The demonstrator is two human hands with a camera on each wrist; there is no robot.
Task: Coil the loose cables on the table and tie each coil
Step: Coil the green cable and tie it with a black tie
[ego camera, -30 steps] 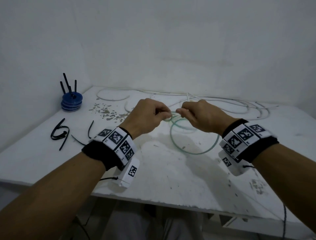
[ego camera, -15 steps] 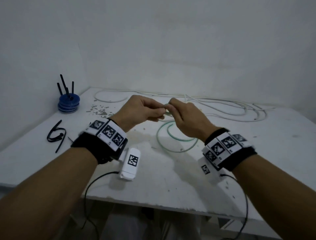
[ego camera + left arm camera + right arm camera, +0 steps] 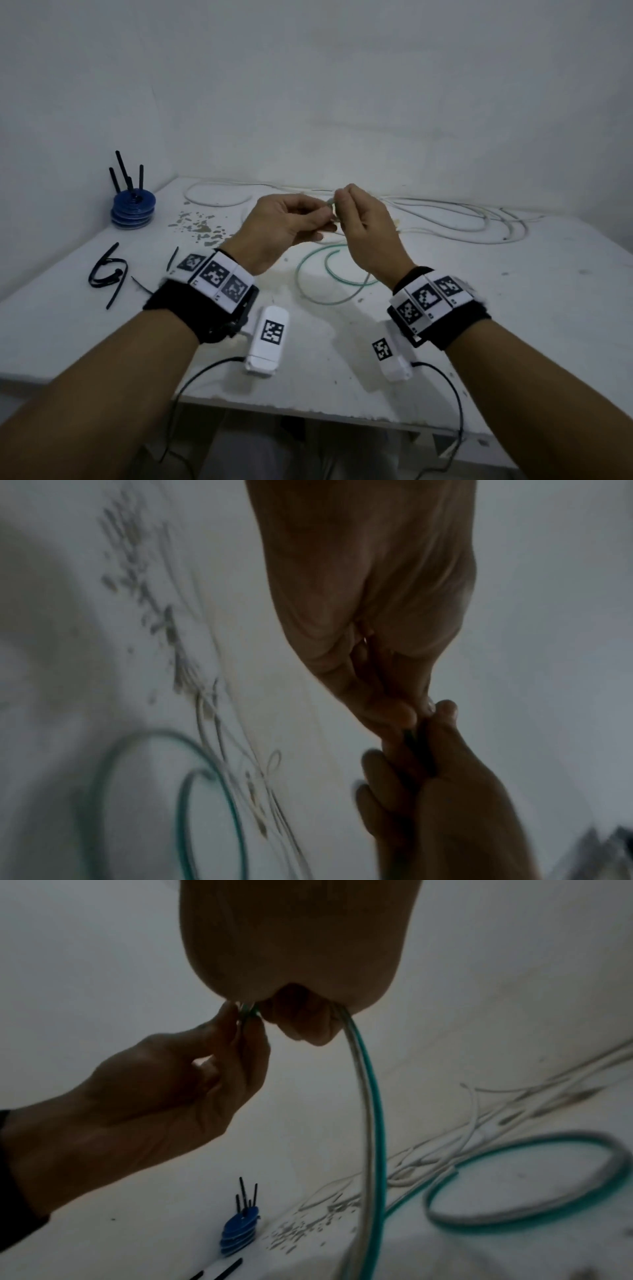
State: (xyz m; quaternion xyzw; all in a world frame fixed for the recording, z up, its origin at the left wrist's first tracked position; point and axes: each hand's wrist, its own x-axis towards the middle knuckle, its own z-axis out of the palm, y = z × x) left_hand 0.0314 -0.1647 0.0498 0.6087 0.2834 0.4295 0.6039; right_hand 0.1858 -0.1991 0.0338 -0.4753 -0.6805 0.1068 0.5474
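Observation:
A thin green cable point(image 3: 310, 294) lies in loose loops on the white table point(image 3: 513, 308); one strand point(image 3: 371, 1123) rises from the loops into my hands. My left hand point(image 3: 291, 222) and right hand point(image 3: 359, 222) meet above the table's middle, fingertips together, both pinching the cable's raised end point(image 3: 330, 205). In the right wrist view the left thumb and forefinger pinch the green cable point(image 3: 248, 1015) right under my right fingers. The left wrist view is dark; the two hands point(image 3: 411, 723) touch there, with the green loop point(image 3: 205, 791) below. White cables point(image 3: 445, 219) sprawl along the far edge.
A blue stack of discs with black ties standing in it point(image 3: 133, 205) stands at the far left corner. Loose black cable ties point(image 3: 108, 274) lie on the left. Flaked paint spots point(image 3: 198, 222) mark the tabletop. Wrist camera units and their black leads hang near the front edge point(image 3: 267, 342).
Both hands have lifted and moved toward the far side, still pinching the green cable. The loop on the table has become smaller and shifted left.

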